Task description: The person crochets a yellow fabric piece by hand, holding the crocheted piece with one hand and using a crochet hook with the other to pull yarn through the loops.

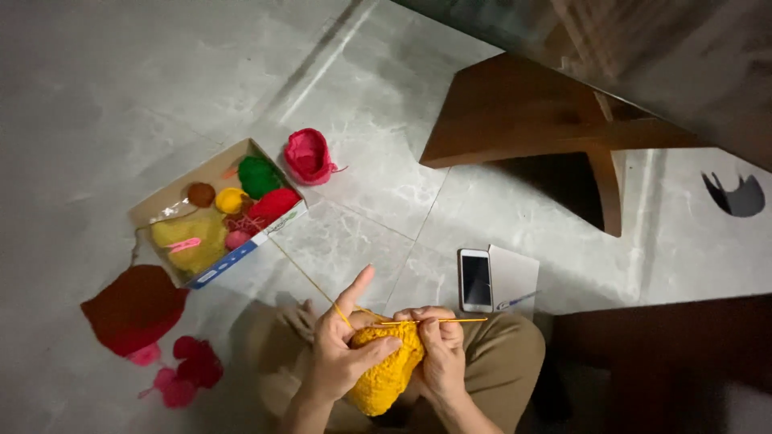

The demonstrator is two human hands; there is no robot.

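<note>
A yellow crocheted piece (384, 366) rests in my lap between both hands. My left hand (338, 350) grips its left side, index finger raised with a strand of yellow yarn (310, 281) running over it toward the box. My right hand (441, 350) holds the piece's right edge and a thin yellow crochet hook (450, 321) that points right.
A cardboard box (173, 197) of coloured yarn balls lies on the tile floor at left. A pink crocheted cup (308, 155) sits beside it. Red and pink pieces (137, 309) lie lower left. A phone (475, 280) on a notebook (519, 273) and a wooden table leg (523, 112) stand at right.
</note>
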